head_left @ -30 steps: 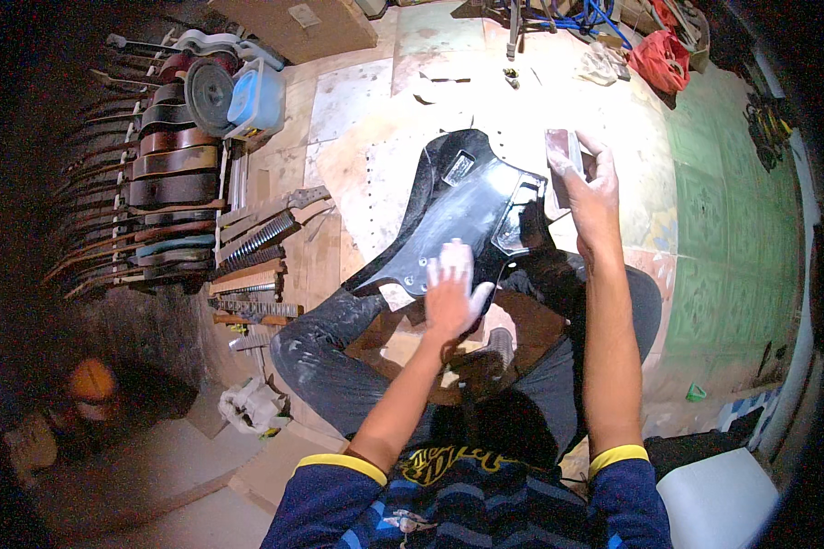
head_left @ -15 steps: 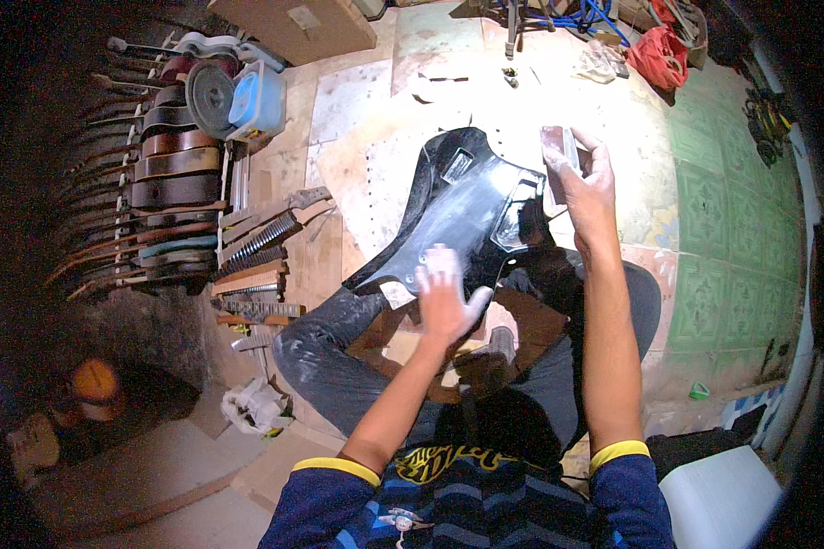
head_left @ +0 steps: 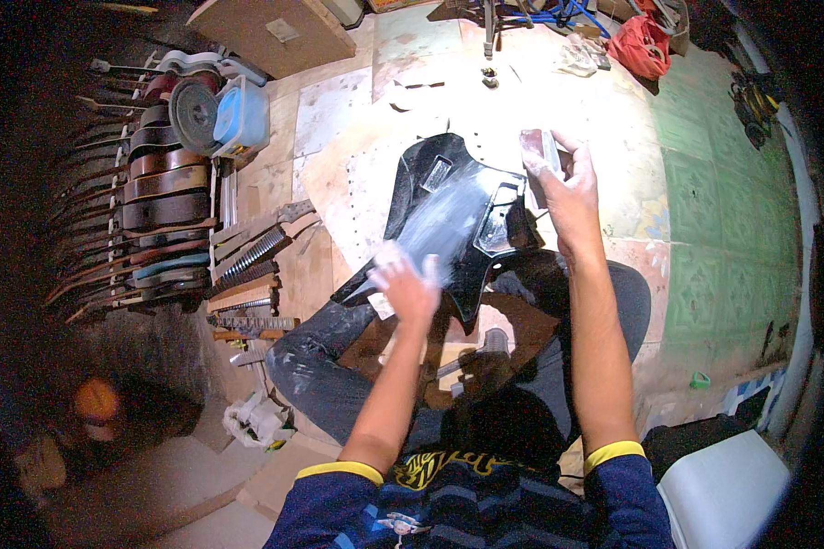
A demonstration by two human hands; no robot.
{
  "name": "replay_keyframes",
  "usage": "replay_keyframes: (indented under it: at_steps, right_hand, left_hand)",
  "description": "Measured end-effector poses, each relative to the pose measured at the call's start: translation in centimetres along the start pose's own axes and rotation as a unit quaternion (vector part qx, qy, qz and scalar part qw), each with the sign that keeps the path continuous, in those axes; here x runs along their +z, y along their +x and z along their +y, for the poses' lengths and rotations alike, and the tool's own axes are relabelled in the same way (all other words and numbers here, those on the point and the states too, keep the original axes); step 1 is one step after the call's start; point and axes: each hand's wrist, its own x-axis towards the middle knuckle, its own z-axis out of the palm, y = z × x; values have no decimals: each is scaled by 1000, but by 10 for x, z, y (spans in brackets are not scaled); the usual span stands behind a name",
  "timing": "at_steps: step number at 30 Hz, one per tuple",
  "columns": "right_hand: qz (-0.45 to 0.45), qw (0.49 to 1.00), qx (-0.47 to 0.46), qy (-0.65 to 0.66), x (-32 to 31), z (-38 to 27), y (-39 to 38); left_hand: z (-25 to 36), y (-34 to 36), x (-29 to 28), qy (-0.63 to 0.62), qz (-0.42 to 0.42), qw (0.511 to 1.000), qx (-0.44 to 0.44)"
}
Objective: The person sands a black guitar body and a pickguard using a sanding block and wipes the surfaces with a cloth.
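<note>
A black electric guitar body (head_left: 439, 215) lies across my lap, its middle smeared with whitish dust. Two cut-out cavities show in it, one small near the far end and a larger one on the right. My left hand (head_left: 405, 285), slightly blurred, rests palm down with spread fingers over the near left part of the body. Dust covers its fingers. Up off the body's right side, my right hand (head_left: 569, 188) grips a sanding block (head_left: 537, 154) with a reddish-brown face, thumb on one side and fingers on the other.
Several guitar bodies (head_left: 165, 215) stand in a row at the left, beside a clear bin (head_left: 241, 114) with a blue container. Guitar necks (head_left: 252, 261) lie near my left knee. A red bag (head_left: 645, 46) sits far right, and a white plastic thing (head_left: 723, 485) stands near right.
My left hand has slid left over the guitar body, toward its near left edge. The right hand still holds the sanding block in the air. The whole view has shifted slightly.
</note>
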Motion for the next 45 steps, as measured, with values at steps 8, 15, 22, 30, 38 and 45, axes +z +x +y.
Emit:
replay_keyframes:
  at_steps: [8,15,22,30,38,45]
  right_hand:
    - [-12,999,21,22,5,-4,0]
    - [-8,1000,2,-19,-8,2,-1]
    - [12,1000,18,12,-13,3,1]
    - [15,999,48,17,-18,-2,3]
    - [25,997,44,63,-34,-4,3]
    - [14,1000,14,-1,-26,3,2]
  left_hand:
    - [76,11,12,-71,-68,950,296]
    - [22,102,8,-25,-66,991,-118]
    - [166,82,29,66,-69,978,185]
    - [133,108,23,-39,-77,945,315]
    - [51,105,-7,-63,-113,986,-102]
    - [64,-11,-10,-52,-153,915,371]
